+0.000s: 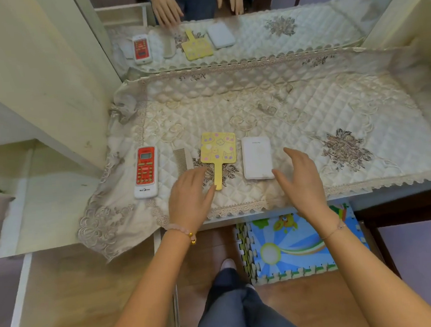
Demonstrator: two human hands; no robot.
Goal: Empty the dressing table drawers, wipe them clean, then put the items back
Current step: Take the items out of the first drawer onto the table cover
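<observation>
Now both hands hover spread and empty over the quilted cream table cover (307,111), left hand (189,199) nearest the yellow cartoon-printed paddle mirror (217,151), whose handle points back toward it, right hand (299,180) just beside the white rectangular power bank (257,158).

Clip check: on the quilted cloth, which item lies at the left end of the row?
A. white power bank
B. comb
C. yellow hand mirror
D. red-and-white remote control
D: the remote control lies farthest left, followed rightward by the comb, the hand mirror and the power bank.
</observation>
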